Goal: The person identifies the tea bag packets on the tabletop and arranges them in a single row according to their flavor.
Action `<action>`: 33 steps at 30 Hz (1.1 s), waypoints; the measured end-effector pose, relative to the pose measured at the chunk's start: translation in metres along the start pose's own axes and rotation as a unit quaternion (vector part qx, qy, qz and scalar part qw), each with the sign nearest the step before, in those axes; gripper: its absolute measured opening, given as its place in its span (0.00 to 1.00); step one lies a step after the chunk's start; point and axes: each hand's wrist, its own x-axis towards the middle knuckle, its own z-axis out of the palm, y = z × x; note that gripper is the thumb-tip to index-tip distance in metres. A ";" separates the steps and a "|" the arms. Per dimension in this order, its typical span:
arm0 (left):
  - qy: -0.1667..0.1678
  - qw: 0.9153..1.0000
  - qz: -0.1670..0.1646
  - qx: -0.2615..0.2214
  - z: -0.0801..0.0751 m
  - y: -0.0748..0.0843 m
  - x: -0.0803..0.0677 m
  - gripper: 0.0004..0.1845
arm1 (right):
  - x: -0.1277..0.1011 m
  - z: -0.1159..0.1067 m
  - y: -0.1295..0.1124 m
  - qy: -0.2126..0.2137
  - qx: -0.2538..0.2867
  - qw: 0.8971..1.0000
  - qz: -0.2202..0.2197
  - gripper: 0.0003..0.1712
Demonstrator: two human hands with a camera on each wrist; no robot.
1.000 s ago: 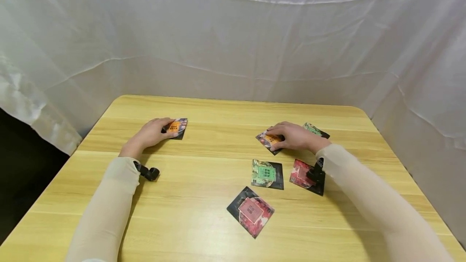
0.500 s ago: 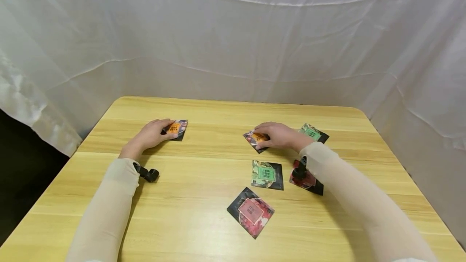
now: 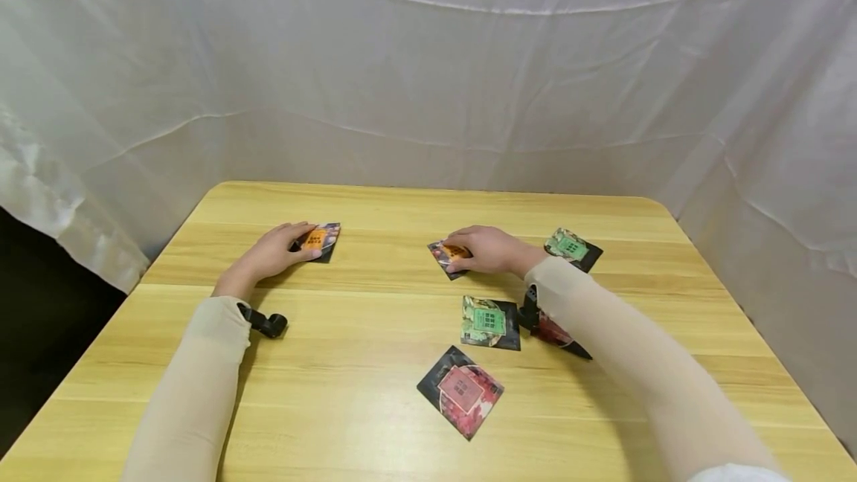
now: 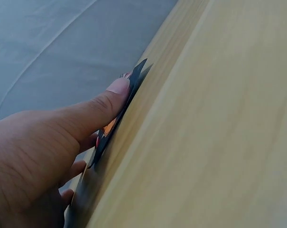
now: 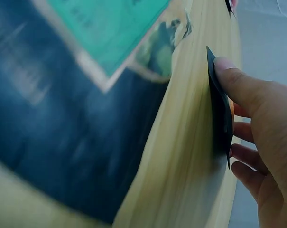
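Observation:
My left hand (image 3: 276, 251) rests on an orange-labelled packet (image 3: 321, 239) at the table's far left, fingers laid over it. In the left wrist view the thumb (image 4: 112, 95) touches the edge of that orange packet (image 4: 110, 128). My right hand (image 3: 483, 250) holds a second orange packet (image 3: 447, 254) near the table's middle. Its thumb (image 5: 233, 78) lies on one side of this dark packet (image 5: 221, 109) and its curled fingers on the other.
On the wooden table (image 3: 375, 363) lie a green packet (image 3: 491, 320), a red packet (image 3: 462, 390), another green one (image 3: 571, 247) at the far right and a red one (image 3: 557, 335) partly under my right forearm. White cloth surrounds the table.
My right hand has moved to the left with its orange packet, away from the far green packet. The left hand has stayed on its packet.

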 end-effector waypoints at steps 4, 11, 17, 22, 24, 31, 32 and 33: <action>0.002 1.000 0.007 -0.010 0.001 -0.004 0.000 0.42 | 0.009 0.000 -0.007 0.001 -0.003 1.000 0.006 0.39; 0.009 0.999 0.024 -0.027 0.001 -0.010 0.000 0.42 | 0.026 0.001 -0.026 0.000 -0.026 0.999 0.025 0.40; 0.019 0.999 0.028 -0.037 0.003 -0.012 -0.002 0.44 | 0.042 0.002 -0.044 0.003 -0.049 0.998 0.029 0.40; 0.033 0.998 0.036 -0.044 0.006 -0.013 -0.003 0.44 | 0.059 0.008 -0.060 0.004 -0.066 0.997 0.049 0.39; 0.038 0.997 0.037 -0.047 0.007 -0.014 -0.003 0.43 | 0.066 0.011 -0.068 0.005 -0.063 0.996 0.059 0.39; 0.039 0.997 0.037 -0.052 0.012 -0.017 -0.007 0.45 | 0.084 0.019 -0.093 0.011 -0.053 0.996 0.076 0.38; 0.040 0.997 0.038 -0.044 0.012 -0.017 -0.007 0.45 | 0.086 0.020 -0.096 0.013 -0.052 0.995 0.079 0.38; 0.042 0.998 0.038 -0.037 0.012 -0.017 -0.007 0.45 | 0.089 0.020 -0.098 0.015 -0.052 0.995 0.082 0.38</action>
